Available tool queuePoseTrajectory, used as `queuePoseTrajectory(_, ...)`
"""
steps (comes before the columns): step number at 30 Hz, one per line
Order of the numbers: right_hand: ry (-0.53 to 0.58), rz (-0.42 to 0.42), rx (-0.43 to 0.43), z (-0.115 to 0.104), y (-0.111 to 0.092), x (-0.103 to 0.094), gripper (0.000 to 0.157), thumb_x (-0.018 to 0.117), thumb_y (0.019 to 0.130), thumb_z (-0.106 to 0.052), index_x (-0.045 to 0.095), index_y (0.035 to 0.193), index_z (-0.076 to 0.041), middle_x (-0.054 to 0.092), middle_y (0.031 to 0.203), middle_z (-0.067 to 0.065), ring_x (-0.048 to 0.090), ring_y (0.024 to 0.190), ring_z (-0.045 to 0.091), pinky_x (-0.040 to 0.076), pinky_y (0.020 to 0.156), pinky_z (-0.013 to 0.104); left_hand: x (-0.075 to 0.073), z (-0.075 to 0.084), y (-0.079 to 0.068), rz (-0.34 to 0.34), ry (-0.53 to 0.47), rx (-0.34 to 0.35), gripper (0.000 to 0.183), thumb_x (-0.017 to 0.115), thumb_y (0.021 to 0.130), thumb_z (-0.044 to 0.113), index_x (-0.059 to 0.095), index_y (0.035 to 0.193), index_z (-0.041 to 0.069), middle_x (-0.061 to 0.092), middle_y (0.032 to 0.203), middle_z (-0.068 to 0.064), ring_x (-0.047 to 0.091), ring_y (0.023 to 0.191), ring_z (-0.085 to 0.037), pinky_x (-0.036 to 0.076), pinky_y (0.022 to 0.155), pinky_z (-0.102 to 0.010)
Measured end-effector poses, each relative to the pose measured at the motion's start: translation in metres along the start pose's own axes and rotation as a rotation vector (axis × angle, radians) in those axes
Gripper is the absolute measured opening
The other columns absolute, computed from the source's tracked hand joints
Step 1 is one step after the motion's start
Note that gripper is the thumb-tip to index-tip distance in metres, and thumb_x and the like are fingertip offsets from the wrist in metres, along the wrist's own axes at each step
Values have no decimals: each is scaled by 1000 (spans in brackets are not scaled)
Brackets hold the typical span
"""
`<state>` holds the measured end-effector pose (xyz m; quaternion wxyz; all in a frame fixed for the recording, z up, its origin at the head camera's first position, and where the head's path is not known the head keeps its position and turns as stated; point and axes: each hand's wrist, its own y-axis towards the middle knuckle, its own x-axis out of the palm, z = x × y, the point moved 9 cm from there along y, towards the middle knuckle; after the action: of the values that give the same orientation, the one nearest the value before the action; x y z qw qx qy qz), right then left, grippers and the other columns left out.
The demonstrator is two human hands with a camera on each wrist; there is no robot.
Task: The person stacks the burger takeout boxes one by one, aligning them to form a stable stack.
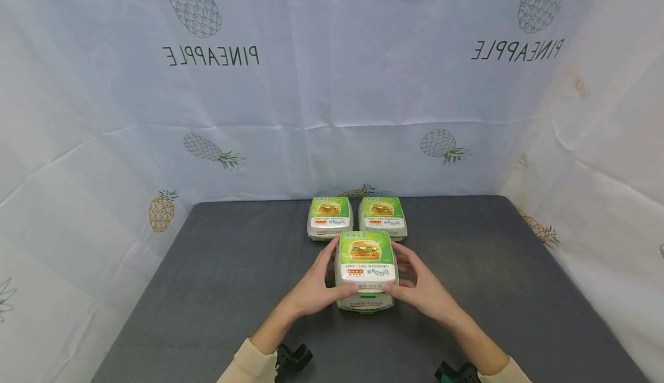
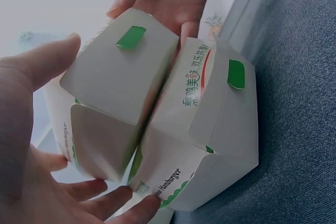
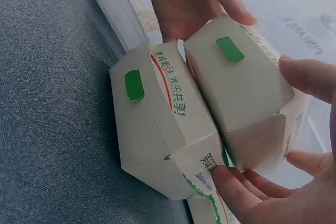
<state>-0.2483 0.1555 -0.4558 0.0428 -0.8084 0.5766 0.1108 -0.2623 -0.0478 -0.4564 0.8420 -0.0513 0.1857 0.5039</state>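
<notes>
Two green-and-white paper burger boxes are stacked in the middle of the dark table. My left hand (image 1: 316, 290) and right hand (image 1: 422, 290) hold the upper burger box (image 1: 365, 256) from its two sides, thumbs at the front corners. Under it stands the lower burger box (image 1: 365, 303), upright on the cloth. In the left wrist view, the upper box tilts a little against the lower one, and the left fingertips (image 2: 142, 208) reach down to the lower box's side. From the right wrist, a right fingertip (image 3: 226, 177) shows at the lower box's edge as well.
Behind the stack, two more burger boxes stand side by side, a left one (image 1: 329, 217) and a right one (image 1: 383, 217), near the back edge of the dark grey table (image 1: 238, 267). White curtains (image 1: 353, 94) printed with pineapples hang around the back and sides.
</notes>
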Motion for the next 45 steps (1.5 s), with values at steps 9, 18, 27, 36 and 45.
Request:
queuePoseTrajectory(9, 2, -14, -6, -1, 0, 0, 87, 78, 93, -18, 24, 161, -20, 39, 144, 22, 48, 132, 39, 54, 92, 31, 0, 2, 0, 8, 0, 3, 105, 75, 91, 44, 6, 165, 18, 14, 167, -7, 36, 146, -29, 43, 107, -49)
queuePoseTrajectory(18, -32, -44, -37, -10, -1, -11, 83, 74, 96, -16, 23, 161, -12, 39, 146, 22, 47, 132, 41, 52, 97, 31, 1, 4, 0, 9, 18, -2, 107, 75, 90, 48, 6, 165, 18, 12, 167, -7, 34, 146, -30, 43, 107, -51)
queuePoseTrajectory(27, -174, 0, -57, -23, 3, -35, 72, 68, 100, -21, 28, 160, -9, 44, 147, 23, 50, 132, 43, 50, 100, 44, 2, 2, 1, 11, 39, -2, 105, 76, 90, 47, 8, 166, 21, 14, 167, -6, 32, 147, -30, 42, 107, -52)
queuePoseTrajectory(36, -248, 87, -24, -27, 23, -56, 69, 65, 102, -32, 34, 158, -9, 49, 144, 22, 52, 130, 41, 50, 96, 55, 1, 2, -1, 7, 26, -3, 105, 76, 90, 46, 6, 166, 20, 13, 167, -10, 34, 146, -32, 43, 106, -52)
queuePoseTrajectory(45, -310, 140, 4, -21, 50, -75, 67, 64, 102, -33, 35, 157, -7, 50, 143, 26, 52, 129, 42, 49, 97, 58, 1, 3, -1, 9, 26, -4, 106, 75, 90, 45, 6, 166, 20, 14, 167, -12, 34, 146, -32, 43, 106, -54)
